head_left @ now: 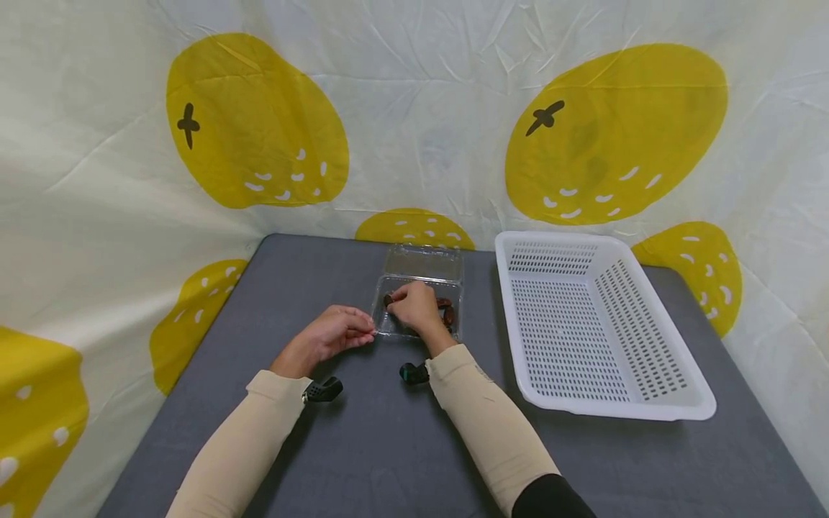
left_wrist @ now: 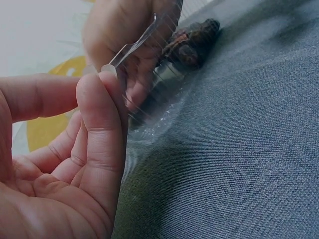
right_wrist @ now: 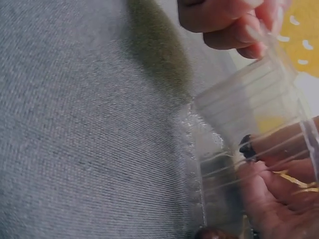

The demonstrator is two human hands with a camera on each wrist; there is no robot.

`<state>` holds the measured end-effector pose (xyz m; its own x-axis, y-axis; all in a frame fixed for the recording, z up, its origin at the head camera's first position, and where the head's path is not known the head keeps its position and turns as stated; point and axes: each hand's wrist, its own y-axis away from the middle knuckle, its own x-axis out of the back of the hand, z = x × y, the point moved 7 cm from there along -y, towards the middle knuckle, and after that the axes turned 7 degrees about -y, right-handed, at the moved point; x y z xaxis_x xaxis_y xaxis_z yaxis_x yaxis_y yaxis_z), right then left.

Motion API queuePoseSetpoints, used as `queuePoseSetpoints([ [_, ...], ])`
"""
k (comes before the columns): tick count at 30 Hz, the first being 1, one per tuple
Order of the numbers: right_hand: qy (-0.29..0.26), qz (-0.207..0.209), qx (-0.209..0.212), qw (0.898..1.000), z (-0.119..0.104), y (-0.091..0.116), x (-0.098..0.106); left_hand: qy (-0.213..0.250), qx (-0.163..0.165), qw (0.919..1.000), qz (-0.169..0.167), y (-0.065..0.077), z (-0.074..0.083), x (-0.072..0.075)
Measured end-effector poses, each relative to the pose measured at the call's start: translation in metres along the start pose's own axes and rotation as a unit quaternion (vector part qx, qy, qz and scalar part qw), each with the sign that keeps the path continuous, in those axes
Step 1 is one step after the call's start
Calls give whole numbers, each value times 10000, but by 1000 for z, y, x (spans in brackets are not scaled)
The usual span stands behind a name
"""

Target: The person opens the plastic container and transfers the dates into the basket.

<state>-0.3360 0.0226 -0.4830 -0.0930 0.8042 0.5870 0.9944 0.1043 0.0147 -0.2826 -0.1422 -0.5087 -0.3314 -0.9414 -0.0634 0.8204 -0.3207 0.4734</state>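
The right hand point(head_left: 414, 306) pinches a dark date point(head_left: 388, 300) over the left part of a clear plastic box point(head_left: 383, 318); the fingers hide most of the date, so I cannot tell which way its long axis points. Two more dates show at the box's right side: the upper date point(head_left: 443, 303) lies crosswise, the lower date point(head_left: 449, 316) points from near to far. The box sits near the middle of the worktop's far edge, its open lid point(head_left: 424, 265) laid out towards that edge. The left hand point(head_left: 337, 332) grips the box's near left corner between thumb and finger. The right hand covers the box's middle.

A white basket point(head_left: 622, 411) stands well apart, near the worktop's far right corner, its long side running near to far. Grey cloth covers the worktop point(head_left: 363, 446). Pale sheeting point(head_left: 427, 108) printed with yellow fruit hangs behind and at both sides.
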Motion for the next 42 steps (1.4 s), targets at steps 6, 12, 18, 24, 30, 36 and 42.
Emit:
queuePoseSetpoints([
  [6,-350,-4,-166,9992,2,1,4,32,-7,10000,4,1,1,-1],
  [12,-565,-22,-378,9977,1,2,11,31,4,10000,55,1,3,0],
  [18,-1135,-53,-507,9922,-7,4,23,-33,-17,9999,99,0,5,-1],
  [24,-1513,-60,-515,9871,-17,5,37,-21,-23,9999,150,1,5,0],
  [30,-1692,-72,-584,9838,-24,7,50,44,-44,9999,131,1,5,0],
  [36,-1820,-30,-564,9817,-32,7,64,12,12,9998,222,0,5,2],
  [42,-1847,61,-479,9816,-37,10,79,92,48,9997,242,-1,4,2],
])
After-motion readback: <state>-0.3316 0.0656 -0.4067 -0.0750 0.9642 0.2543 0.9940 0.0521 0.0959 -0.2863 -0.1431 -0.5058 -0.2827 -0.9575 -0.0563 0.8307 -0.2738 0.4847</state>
